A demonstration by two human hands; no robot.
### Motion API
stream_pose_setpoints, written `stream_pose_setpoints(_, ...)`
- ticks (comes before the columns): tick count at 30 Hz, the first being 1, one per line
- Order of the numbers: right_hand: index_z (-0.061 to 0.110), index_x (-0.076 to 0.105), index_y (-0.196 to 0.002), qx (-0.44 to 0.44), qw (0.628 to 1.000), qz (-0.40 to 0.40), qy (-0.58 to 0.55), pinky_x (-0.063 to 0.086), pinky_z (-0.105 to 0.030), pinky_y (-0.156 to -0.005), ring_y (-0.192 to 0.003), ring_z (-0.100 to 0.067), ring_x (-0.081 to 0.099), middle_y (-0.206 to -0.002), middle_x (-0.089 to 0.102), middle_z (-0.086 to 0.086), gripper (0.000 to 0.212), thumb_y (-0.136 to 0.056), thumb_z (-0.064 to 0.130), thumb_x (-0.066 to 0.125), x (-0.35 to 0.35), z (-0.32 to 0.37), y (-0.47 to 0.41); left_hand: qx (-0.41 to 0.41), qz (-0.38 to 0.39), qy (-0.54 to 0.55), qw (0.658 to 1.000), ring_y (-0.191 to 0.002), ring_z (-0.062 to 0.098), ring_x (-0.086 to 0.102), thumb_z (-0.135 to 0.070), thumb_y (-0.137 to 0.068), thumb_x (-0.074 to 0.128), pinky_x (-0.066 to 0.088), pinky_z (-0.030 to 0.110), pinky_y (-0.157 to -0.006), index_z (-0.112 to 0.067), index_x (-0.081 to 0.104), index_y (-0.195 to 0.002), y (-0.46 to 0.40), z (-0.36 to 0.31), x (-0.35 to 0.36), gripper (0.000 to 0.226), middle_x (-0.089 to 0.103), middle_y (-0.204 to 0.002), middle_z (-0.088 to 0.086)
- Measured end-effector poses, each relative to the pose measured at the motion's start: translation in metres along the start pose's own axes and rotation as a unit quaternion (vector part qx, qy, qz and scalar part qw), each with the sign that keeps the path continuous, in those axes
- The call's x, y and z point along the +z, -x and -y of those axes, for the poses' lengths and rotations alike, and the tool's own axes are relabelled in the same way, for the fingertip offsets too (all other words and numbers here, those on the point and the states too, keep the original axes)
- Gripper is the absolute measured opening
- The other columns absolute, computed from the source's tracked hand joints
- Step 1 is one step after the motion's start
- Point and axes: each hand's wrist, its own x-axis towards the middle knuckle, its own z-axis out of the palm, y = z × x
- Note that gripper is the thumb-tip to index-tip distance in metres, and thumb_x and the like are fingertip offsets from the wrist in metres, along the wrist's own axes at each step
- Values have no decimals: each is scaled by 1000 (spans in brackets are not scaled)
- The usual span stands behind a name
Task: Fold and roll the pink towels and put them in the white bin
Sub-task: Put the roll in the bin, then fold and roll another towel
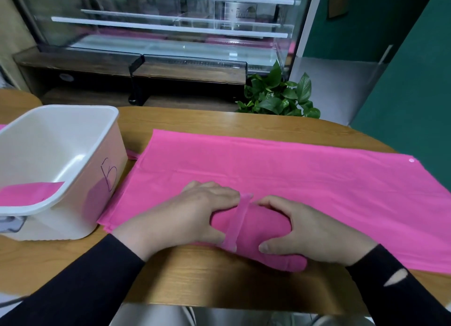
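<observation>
Both hands curled around one rolled pink towel (253, 230) at the near edge of the wooden table (219, 120): the left hand (185, 216) and the right hand (312, 233) each clamped it, fingers over the top and thumbs toward us. A pale band (238, 223) crossed the roll between them, and the right hand hid part of the roll's end. Beneath lay one flat pink towel (280, 164), cut off at the right. The white bin (80, 189) stood to the left, holding one folded pink piece (26, 192), partly hidden by the rim. A green plant (278, 96) stood behind the table.
</observation>
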Motion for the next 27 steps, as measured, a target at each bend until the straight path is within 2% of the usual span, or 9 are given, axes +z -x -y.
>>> stream_pose_setpoints(6,55,54,-116,-35,999,-30,6,53,-15,-69,-89,0,68,-108,67,27,56,-73,41,87,-12,6,-19,-1,-55,-114,992,-118,5,40,-82,-63,48,34,35,-95,-42,42,-138,-8,-10,-14,85,48,-136,-23)
stream_pose_setpoints(8,49,58,-115,-29,999,-40,-18,55,-19,-67,-85,-5,70,-104,69,22,52,-74,35,87,-16,4,-24,-24,-51,-132,990,-123,9,36,-77,-66,57,34,36,-99,-42,33,-141,-7,-7,-14,86,40,-140,-15)
stream_pose_setpoints(11,45,61,-115,-19,997,-60,-42,58,-25,-68,-82,-9,72,-102,70,17,48,-77,31,86,-19,-1,-27,-40,-55,-168,984,-129,14,32,-51,-67,79,35,39,-107,-37,21,-145,-3,2,-5,98,29,-142,-8)
stream_pose_setpoints(13,46,61,-115,-12,997,-67,-48,60,-28,-71,-83,-11,73,-104,70,16,48,-77,32,86,-21,-2,-27,-38,-80,-72,993,-133,5,31,-44,-64,85,33,31,-112,-39,24,-139,4,7,2,97,28,-142,-14)
stream_pose_setpoints(15,45,62,-117,-10,995,-81,-60,60,-27,-75,-87,-10,73,-109,70,14,49,-76,33,86,-23,-4,-23,-51,-133,99,985,-134,-9,31,-51,-61,87,31,21,-112,-49,31,-122,10,11,7,83,30,-143,-26)
stream_pose_setpoints(19,42,64,-119,-25,989,-80,-123,59,-32,-87,-103,-12,70,-120,68,8,50,-75,35,87,-21,-1,-23,-98,-241,353,899,-123,-18,44,-61,-66,79,36,4,-94,-53,43,-126,10,19,13,70,49,-132,-34)
stream_pose_setpoints(22,50,59,-121,-34,988,-97,-115,50,-34,-100,-121,-4,59,-130,62,16,63,-64,53,85,-17,7,-27,-125,-272,502,812,-112,7,65,-65,-61,83,48,34,-101,-59,51,-124,0,20,18,71,70,-119,-15)
stream_pose_setpoints(24,57,51,-126,-31,994,-75,-75,45,-25,-103,-127,8,49,-133,56,27,73,-62,60,85,-16,11,-27,-138,-300,551,766,-101,19,69,-60,-58,88,48,51,-102,-45,56,-126,-7,22,19,77,74,-109,-1)
stream_pose_setpoints(27,66,31,-134,-12,1000,-8,-16,48,-7,-83,-111,12,58,-122,55,37,92,-62,58,89,-17,15,-24,-143,-331,576,733,-93,17,70,-54,-61,89,53,42,-89,-41,63,-118,-11,22,17,64,75,-103,0)
